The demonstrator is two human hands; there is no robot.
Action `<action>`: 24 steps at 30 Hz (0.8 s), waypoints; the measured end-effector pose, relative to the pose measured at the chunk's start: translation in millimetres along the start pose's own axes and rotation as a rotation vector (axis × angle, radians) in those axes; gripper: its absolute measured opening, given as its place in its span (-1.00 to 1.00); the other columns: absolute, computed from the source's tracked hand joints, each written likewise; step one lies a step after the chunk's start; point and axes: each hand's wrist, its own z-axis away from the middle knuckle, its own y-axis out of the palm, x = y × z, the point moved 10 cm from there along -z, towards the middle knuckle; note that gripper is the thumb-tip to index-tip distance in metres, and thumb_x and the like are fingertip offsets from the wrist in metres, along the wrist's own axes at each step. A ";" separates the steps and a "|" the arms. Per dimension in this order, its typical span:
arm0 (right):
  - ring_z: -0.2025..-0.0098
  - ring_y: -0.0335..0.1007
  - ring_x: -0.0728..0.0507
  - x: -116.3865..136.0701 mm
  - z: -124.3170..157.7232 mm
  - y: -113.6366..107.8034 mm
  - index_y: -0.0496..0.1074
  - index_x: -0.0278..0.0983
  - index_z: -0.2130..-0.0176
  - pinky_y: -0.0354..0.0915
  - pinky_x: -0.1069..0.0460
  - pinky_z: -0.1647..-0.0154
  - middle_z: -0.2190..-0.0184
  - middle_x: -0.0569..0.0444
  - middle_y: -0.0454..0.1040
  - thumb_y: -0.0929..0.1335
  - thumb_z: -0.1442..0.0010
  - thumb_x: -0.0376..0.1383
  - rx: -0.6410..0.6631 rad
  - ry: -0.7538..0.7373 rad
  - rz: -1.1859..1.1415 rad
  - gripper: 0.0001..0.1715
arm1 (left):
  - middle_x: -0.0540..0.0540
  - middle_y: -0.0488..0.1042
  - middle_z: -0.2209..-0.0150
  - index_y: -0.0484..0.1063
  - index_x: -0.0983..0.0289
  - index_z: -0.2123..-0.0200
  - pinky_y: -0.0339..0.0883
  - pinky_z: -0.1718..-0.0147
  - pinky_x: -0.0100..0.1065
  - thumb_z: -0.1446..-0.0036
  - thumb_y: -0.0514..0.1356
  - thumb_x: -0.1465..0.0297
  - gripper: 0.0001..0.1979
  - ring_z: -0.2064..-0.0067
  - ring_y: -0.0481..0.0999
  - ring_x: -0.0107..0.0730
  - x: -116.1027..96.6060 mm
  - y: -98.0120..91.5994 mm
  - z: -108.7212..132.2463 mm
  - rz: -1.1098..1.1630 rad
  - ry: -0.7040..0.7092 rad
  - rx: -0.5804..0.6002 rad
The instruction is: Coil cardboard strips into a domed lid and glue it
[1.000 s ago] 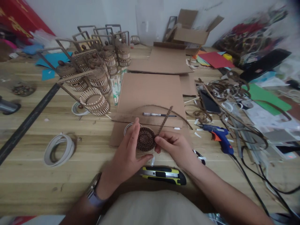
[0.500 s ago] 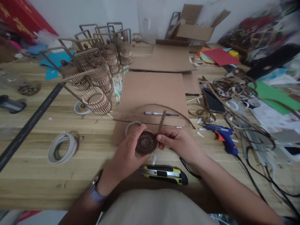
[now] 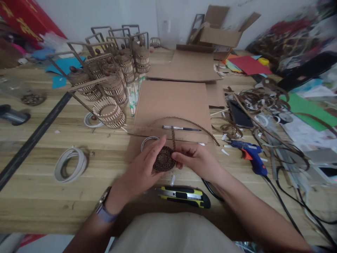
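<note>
one brown corrugated coil, round, tightly wound, left fingers cupped around it, right fingers pinching its strip

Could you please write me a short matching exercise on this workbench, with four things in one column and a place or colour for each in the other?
Things
1. Brown coil
2. Cutter knife
3. Pen
4. Glue gun

Places and colours
A. Lying on the cardboard
B. Blue, with an orange trigger
C. Between the left hand and the right hand
D. Yellow and black

Right pairs: 1-C, 2-D, 3-A, 4-B
</note>
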 end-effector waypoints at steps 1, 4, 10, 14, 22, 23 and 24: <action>0.52 0.31 0.00 0.0 -0.6 -0.3 0.38 -0.26 0.50 0.25 0.08 0.45 0.60 0.17 0.40 0.39 -0.15 -0.04 -0.035 -0.003 -0.031 -0.62 | 0.36 0.18 -0.32 -0.20 0.19 -0.40 0.24 -0.23 0.05 -0.13 0.33 0.41 -0.06 -0.32 0.23 0.00 4.1 -3.3 -0.6 -0.020 -0.041 -0.052; 0.51 0.32 -0.01 0.8 -1.1 3.7 0.38 -0.26 0.49 0.29 0.06 0.43 0.59 0.17 0.39 0.39 -0.12 0.03 -0.092 -0.020 -0.102 -0.57 | 0.41 0.23 -0.27 -0.18 0.21 -0.38 0.32 -0.16 0.08 0.01 0.44 0.29 0.06 -0.25 0.33 0.09 12.5 -11.8 1.0 -0.092 -0.154 -0.201; 0.51 0.35 -0.02 -4.5 0.1 13.0 0.41 -0.26 0.49 0.34 0.04 0.40 0.59 0.16 0.43 0.42 -0.08 0.07 -0.041 0.019 -0.135 -0.54 | 0.24 0.46 -0.02 0.16 0.22 -0.16 0.46 -0.01 -0.08 -0.06 0.35 0.43 -0.36 -0.08 0.50 -0.08 5.4 -16.9 3.3 -0.150 -0.137 -0.265; 0.49 0.39 -0.04 -4.5 0.6 4.7 0.42 -0.26 0.52 0.32 0.05 0.40 0.59 0.14 0.45 0.43 -0.08 0.04 -0.015 0.035 -0.028 -0.56 | 0.19 0.48 0.01 0.18 0.20 -0.12 0.46 0.01 -0.11 -0.09 0.28 0.49 -0.46 -0.04 0.52 -0.13 3.7 -16.2 -0.2 -0.121 -0.086 -0.195; 0.51 0.34 -0.03 6.1 1.6 -11.9 0.43 -0.25 0.52 0.24 0.08 0.45 0.60 0.16 0.43 0.41 -0.11 -0.12 -0.044 -0.013 0.076 -0.71 | 0.21 0.48 0.05 0.24 0.23 -0.10 0.44 0.03 -0.05 -0.14 0.21 0.53 -0.54 0.01 0.50 -0.09 -2.9 -4.2 -2.9 -0.128 0.043 -0.085; 0.52 0.32 -0.02 7.6 1.7 -12.5 0.42 -0.25 0.53 0.22 0.08 0.47 0.61 0.17 0.41 0.40 -0.12 -0.14 -0.042 -0.023 0.101 -0.71 | 0.20 0.49 0.05 0.25 0.22 -0.10 0.44 0.04 -0.05 -0.15 0.19 0.53 -0.55 0.02 0.50 -0.10 -4.1 -2.4 -2.9 -0.131 0.050 -0.072; 0.53 0.29 -0.01 8.9 1.8 -12.2 0.40 -0.25 0.55 0.19 0.08 0.49 0.62 0.18 0.39 0.39 -0.12 -0.15 -0.032 -0.033 0.137 -0.70 | 0.19 0.49 0.06 0.25 0.21 -0.10 0.44 0.05 -0.05 -0.16 0.17 0.54 -0.56 0.02 0.50 -0.10 -5.3 -0.4 -2.9 -0.132 0.057 -0.055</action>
